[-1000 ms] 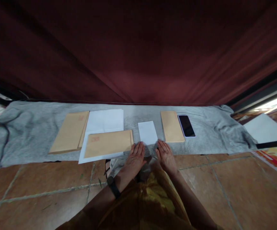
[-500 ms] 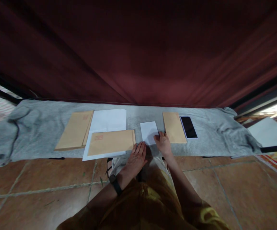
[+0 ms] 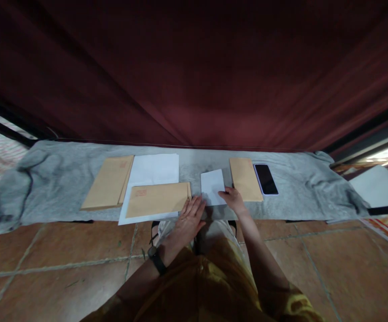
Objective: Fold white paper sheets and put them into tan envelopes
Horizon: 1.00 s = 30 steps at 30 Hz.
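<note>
A small piece of white paper, seemingly folded, lies on the grey cloth in front of me. My right hand pinches its lower right edge between thumb and fingers. Beside its lower left corner, my left hand rests flat with the fingers stretched out, touching the corner or just next to it. Close to the left fingertips is the end of a brown envelope with red print, which lies on white sheets.
Several brown envelopes are stacked at the left. More brown envelopes lie right of the paper, with a phone beside them. Grey cloth covers the narrow table, and a dark red curtain hangs behind it.
The white paper has turned slightly and shifted a little to the right, with my right hand at its edge. My left hand has barely moved. The whole view has shifted slightly.
</note>
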Motion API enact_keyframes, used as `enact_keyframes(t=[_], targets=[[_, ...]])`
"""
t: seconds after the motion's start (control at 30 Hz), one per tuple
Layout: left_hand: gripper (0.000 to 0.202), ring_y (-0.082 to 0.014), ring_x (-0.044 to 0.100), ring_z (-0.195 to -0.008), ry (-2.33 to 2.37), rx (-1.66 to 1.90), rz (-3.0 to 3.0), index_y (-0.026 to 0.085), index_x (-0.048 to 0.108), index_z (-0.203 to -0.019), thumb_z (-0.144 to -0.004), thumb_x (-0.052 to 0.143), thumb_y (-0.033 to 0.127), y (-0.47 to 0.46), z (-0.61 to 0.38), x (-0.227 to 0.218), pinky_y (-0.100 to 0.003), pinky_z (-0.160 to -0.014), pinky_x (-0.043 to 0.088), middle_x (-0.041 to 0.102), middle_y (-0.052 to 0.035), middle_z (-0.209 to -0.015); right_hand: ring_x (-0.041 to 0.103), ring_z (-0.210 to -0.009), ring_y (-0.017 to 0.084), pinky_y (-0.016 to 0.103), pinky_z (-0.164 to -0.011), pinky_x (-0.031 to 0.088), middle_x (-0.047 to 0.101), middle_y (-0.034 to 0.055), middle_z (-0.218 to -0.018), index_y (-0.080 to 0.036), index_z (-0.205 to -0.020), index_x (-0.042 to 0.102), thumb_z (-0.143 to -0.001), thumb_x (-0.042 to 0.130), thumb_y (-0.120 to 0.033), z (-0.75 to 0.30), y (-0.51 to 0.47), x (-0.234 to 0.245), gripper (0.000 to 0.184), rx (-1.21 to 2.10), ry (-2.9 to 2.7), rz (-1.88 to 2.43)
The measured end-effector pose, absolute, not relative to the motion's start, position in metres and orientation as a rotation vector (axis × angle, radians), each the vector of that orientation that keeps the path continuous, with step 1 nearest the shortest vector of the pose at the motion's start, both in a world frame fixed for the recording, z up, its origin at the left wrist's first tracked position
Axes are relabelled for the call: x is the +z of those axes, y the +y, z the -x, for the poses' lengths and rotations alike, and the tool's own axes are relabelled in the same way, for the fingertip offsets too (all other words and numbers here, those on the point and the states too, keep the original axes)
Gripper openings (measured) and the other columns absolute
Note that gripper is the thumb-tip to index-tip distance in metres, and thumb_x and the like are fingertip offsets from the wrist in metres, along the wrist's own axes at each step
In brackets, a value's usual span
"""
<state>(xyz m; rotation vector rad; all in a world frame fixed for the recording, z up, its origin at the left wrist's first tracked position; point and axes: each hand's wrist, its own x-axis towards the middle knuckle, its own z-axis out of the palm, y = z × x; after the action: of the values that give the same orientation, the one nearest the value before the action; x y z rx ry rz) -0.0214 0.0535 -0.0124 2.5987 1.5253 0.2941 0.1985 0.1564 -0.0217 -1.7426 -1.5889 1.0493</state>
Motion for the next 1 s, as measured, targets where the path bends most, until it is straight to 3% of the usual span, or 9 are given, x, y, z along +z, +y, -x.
enact_keyframes(t=[0.1, 0.2, 0.43, 0.7, 1.0], targets=[[0.088, -0.0345, 0.012, -0.158, 1.656, 0.297, -2.528, 0.019, 0.021, -0.161, -0.087, 0.068, 0.031, 0.059, 0.044, -0.006, -0.057, -0.124, 0.024, 0.019, -0.0188, -0.170, 0.055, -0.054, 0.015, 0.024, -0.052, 0.040, 0.062, -0.0023, -0.057, -0.018, -0.074, 0.071, -0.077, 0.061, -0.042, -0.204, 0.145, -0.018, 0.026, 1.155, -1.520, 1.669], [0.103, -0.0382, 0.011, -0.158, 1.803, 0.211, -2.372, 0.023, 0.015, -0.163, -0.081, 0.075, 0.040, 0.072, 0.074, -0.002, -0.062, -0.123, 0.019, 0.015, -0.0195, -0.171, 0.046, -0.044, 0.012, 0.023, -0.044, 0.038, 0.055, -0.0045, -0.050, -0.018, -0.077, 0.070, -0.074, 0.066, -0.051, -0.203, 0.130, -0.014, 0.034, 1.343, -1.281, 1.571], [0.118, -0.0388, 0.007, -0.158, 1.796, -0.146, -2.126, 0.025, 0.014, -0.163, -0.070, 0.079, 0.054, 0.110, 0.116, 0.012, -0.062, -0.123, 0.012, 0.010, -0.0216, -0.171, 0.052, -0.047, 0.013, 0.026, -0.045, 0.051, 0.056, -0.0046, -0.052, -0.019, -0.078, 0.067, -0.063, 0.076, -0.058, -0.171, 0.108, -0.010, 0.042, 1.520, -0.988, 1.433], [0.121, -0.0392, 0.017, -0.156, 1.735, -0.243, -2.176, 0.024, 0.021, -0.162, -0.062, 0.082, 0.053, 0.124, 0.113, 0.017, -0.058, -0.123, 0.013, 0.020, -0.0213, -0.169, 0.059, -0.048, 0.014, 0.024, -0.048, 0.050, 0.060, -0.0034, -0.059, -0.021, -0.085, 0.065, -0.084, 0.057, -0.047, -0.142, 0.097, -0.010, 0.027, 1.260, -1.312, 1.564], [0.123, -0.0384, 0.027, -0.152, 1.737, -0.158, -2.253, 0.026, 0.018, -0.162, -0.061, 0.082, 0.052, 0.119, 0.113, 0.013, -0.054, -0.121, 0.017, 0.029, -0.0204, -0.165, 0.059, -0.050, 0.014, 0.022, -0.048, 0.042, 0.065, -0.0003, -0.063, -0.021, -0.088, 0.065, -0.089, 0.050, -0.041, -0.140, 0.098, -0.004, 0.024, 1.035, -1.476, 1.689]])
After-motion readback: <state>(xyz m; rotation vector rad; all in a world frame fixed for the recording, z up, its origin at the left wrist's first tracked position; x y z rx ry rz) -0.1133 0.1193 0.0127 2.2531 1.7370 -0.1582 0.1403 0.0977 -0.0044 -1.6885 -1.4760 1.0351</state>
